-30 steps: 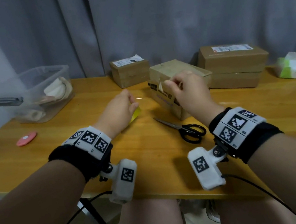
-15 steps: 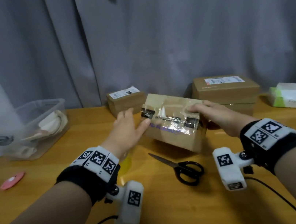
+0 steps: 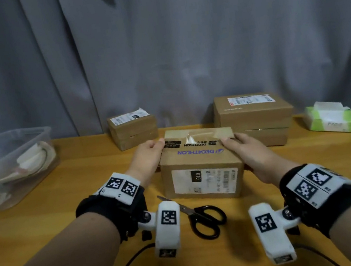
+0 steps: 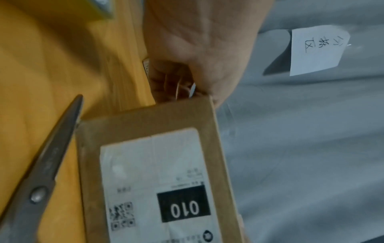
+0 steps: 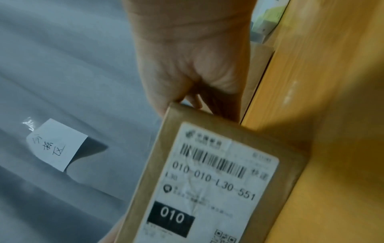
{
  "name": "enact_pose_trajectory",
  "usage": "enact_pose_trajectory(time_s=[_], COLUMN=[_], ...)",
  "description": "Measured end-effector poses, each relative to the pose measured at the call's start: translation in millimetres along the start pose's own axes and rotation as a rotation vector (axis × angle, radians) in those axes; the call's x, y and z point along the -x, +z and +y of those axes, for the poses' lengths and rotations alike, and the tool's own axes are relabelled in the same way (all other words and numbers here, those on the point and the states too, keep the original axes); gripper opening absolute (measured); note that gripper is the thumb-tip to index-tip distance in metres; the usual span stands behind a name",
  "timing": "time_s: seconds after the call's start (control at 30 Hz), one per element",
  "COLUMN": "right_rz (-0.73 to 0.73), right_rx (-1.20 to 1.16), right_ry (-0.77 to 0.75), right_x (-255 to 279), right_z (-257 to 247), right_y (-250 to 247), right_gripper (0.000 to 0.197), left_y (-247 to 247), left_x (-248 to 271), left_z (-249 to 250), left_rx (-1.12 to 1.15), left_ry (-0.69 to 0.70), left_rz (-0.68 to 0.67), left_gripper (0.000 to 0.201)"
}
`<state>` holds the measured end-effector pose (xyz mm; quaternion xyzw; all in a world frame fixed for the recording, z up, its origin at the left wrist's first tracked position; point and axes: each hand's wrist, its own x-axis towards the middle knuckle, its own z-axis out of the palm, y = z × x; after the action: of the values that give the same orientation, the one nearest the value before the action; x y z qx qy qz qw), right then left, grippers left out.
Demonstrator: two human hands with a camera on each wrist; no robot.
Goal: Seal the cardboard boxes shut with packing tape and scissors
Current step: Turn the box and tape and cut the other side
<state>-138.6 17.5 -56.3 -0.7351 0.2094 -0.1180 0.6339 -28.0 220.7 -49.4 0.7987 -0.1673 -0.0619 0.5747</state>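
Observation:
A small cardboard box (image 3: 200, 163) with a white "010" label stands on the wooden table (image 3: 46, 220) at the middle, clear tape across its top. My left hand (image 3: 148, 157) grips its left end, thumb on the top edge, fingers curled round the side. My right hand (image 3: 246, 150) grips the right end the same way. The box (image 4: 158, 172) and left hand (image 4: 187, 54) fill the left wrist view; the right wrist view shows the box (image 5: 218, 172) under my right hand (image 5: 191, 65). Black-handled scissors (image 3: 199, 217) lie shut in front of the box. A yellow tape roll (image 4: 97, 8) shows partly.
Two more cardboard boxes stand at the back: a small one (image 3: 133, 131) and a larger one (image 3: 254, 118). A clear plastic bin (image 3: 13, 166) sits at the left, a green tissue pack (image 3: 331, 117) at the right. A grey curtain (image 3: 156, 44) hangs behind the table.
The left hand let go of the yellow tape roll and both hands took the box by its ends. They turned it so the labelled side faces me and set it down square.

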Motion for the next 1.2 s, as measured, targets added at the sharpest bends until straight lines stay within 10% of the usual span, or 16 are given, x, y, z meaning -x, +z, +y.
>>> enact_pose_trajectory(time_s=[0.4,0.63,0.77,0.9,1.07,1.2], right_rz=[0.086,0.061,0.153,0.042,-0.126,-0.150], right_rx=[-0.150,-0.341,-0.033,0.094,0.232,0.925], right_ry=[0.256,-0.119,-0.421,-0.455,-0.433,-0.446], right_x=[-6,10,10,15,20,13], right_z=[23,-28,-57,-59,-46,-34], right_y=[2,11,24,28,28,31], right_gripper=[0.052,0.033,0.035,0.033,0.042,0.045], left_y=[-8,1,18,11,-5,-15], left_x=[17,17,20,19,14,23], left_z=[3,2,22,25,4,-4], left_rx=[-0.093,0.048,0.252,0.345,0.263,-0.016], left_ry=[0.040,-0.125,-0.077,-0.138,-0.117,0.022], left_rz=[-0.249,-0.182,-0.095,-0.233,-0.163,-0.134], left_gripper=[0.049,0.037,0.032,0.079,0.056,0.044])
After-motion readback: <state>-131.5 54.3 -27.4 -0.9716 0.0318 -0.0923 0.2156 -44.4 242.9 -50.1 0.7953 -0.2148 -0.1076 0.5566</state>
